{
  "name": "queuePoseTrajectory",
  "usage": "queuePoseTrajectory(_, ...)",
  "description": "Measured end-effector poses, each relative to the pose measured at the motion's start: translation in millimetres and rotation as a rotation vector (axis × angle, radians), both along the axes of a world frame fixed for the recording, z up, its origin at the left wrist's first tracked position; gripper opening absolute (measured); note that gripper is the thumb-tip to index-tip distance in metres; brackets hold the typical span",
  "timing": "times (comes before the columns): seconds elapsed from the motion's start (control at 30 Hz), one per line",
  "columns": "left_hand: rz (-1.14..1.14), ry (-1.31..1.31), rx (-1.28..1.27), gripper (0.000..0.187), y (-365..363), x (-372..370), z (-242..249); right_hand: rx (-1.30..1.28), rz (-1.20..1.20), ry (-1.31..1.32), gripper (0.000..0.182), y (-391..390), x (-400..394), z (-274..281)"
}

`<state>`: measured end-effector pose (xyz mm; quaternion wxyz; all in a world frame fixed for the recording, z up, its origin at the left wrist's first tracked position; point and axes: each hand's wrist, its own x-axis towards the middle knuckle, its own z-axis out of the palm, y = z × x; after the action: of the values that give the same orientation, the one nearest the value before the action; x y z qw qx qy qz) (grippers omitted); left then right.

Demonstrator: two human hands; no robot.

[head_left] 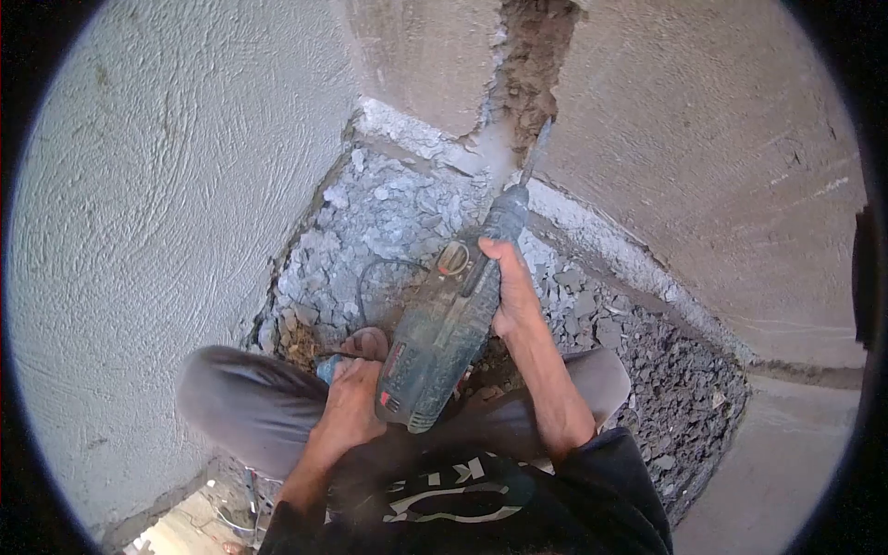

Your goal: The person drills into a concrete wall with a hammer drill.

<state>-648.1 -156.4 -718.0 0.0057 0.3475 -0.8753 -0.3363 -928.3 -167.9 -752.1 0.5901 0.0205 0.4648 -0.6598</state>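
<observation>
Though apart, left hand and right hand both tight around the drill.

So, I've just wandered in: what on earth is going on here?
A person with bent knees has a dusty power drill in their bare hands. The right hand grips its front part; the left hand is at the rear, its grip partly hidden. The long bit points up at the edge of a rough groove in the wall. Broken rubble covers the ground below.
</observation>
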Motion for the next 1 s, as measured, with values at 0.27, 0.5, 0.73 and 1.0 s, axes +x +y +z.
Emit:
queuePoseTrajectory(0.27, 0.028, -0.002, -0.069, 0.062, -4.0, -10.7, -7.9, -0.048, -0.004, 0.031, 0.043, -9.0, -10.4, -2.7)
queuePoseTrajectory(0.5, 0.018, -0.036, -0.119, 0.082, -9.2, -23.8, -18.3, -0.06, 0.002, -0.008, 0.043, -20.2, -22.0, -4.7)
queuePoseTrajectory(0.73, 0.049, 0.023, -0.165, 0.069, 14.3, -36.3, -17.8, -0.092, 0.119, -0.018, 0.044, -19.0, -35.4, 4.3)
queuePoseTrajectory(1.0, 0.062, 0.058, -0.115, 0.083, 27.0, 9.3, -26.4, -0.105, 0.044, 0.161, 0.044, 5.4, 11.9, 7.0)
